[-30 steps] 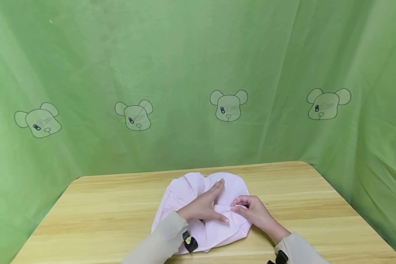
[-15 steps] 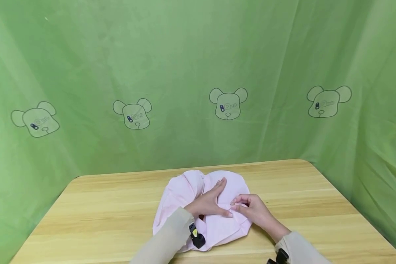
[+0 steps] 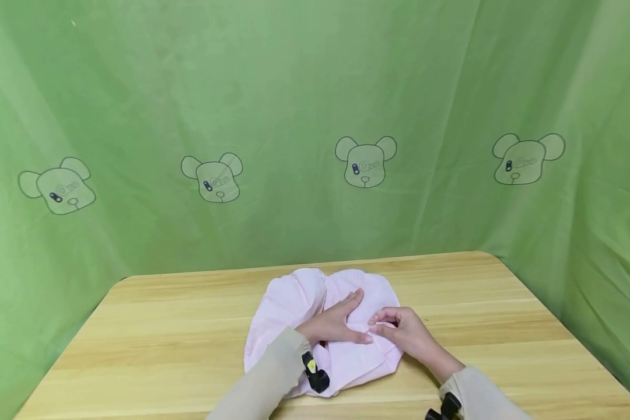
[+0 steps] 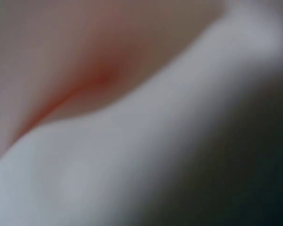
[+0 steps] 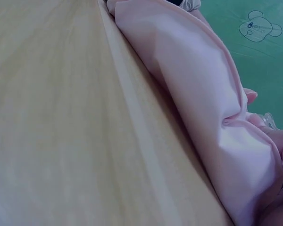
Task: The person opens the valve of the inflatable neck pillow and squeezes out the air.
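Note:
A pink, puffed fabric cushion [image 3: 289,300] with a deep notch at its far side lies near the front of the table in the head view. My left hand [image 3: 336,324] rests across its middle, thumb and fingers spread apart. At the right side, thumb and fingertips of my right hand [image 3: 412,338] pinch a fold of the cushion. From the right wrist, the cushion [image 5: 193,70] shows a seamed edge with a puckered spot, and a small clear piece [image 5: 269,121] sticks up by the fingers. The left wrist view is a blur of pale and reddish tones.
The wooden table [image 3: 163,338] has bare wood on both sides of the cushion. Green curtain [image 3: 283,87] with printed bear heads hangs behind and around it. Black wrist cameras, such as the one on the left sleeve [image 3: 317,376], sit close over the work.
My left hand has shifted slightly right, its thumb coming closer to the right fingertips. The cushion's near left part has drawn in a little. The right hand keeps its pinch in nearly the same place.

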{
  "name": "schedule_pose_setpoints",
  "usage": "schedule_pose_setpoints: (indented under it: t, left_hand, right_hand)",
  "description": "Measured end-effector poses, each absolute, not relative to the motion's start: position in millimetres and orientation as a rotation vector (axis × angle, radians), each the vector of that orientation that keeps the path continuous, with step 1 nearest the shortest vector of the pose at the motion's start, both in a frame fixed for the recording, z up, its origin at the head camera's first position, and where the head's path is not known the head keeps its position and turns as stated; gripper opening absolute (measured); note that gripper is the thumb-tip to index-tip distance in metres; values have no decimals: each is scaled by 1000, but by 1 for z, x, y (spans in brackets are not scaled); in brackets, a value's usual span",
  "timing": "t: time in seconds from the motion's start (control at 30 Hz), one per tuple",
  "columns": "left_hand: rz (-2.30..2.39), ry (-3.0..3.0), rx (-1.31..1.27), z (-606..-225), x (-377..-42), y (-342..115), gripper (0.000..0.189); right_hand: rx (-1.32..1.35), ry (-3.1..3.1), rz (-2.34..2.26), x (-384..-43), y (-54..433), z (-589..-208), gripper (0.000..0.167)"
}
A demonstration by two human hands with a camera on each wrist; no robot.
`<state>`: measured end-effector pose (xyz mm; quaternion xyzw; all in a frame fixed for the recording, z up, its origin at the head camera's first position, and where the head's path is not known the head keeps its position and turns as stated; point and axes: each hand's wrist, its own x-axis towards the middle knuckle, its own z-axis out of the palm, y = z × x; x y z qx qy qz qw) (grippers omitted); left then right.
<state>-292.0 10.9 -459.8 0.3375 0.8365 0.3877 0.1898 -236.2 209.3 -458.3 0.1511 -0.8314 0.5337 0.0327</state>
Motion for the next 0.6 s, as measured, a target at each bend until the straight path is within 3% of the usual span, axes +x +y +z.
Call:
schedule_pose_setpoints:
  t: [0.6]
  left_hand:
    - [904, 2443, 1019, -463, -291, 13, 102]
  right_hand:
    - [491, -2661, 1632, -241, 216, -463, 12]
